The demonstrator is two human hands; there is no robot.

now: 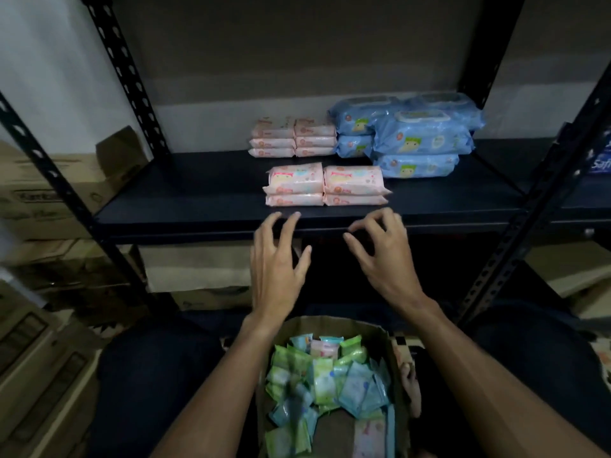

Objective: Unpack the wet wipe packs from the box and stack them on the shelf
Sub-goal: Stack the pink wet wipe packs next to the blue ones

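Shelf point(198, 196) holds four pink stacks point(353, 186); left hand point(276, 262) and right hand point(385, 259) empty.

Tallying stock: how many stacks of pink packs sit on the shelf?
4 pink stacks: back left, back right, front left, front right. Blue packs beside them could hide more.
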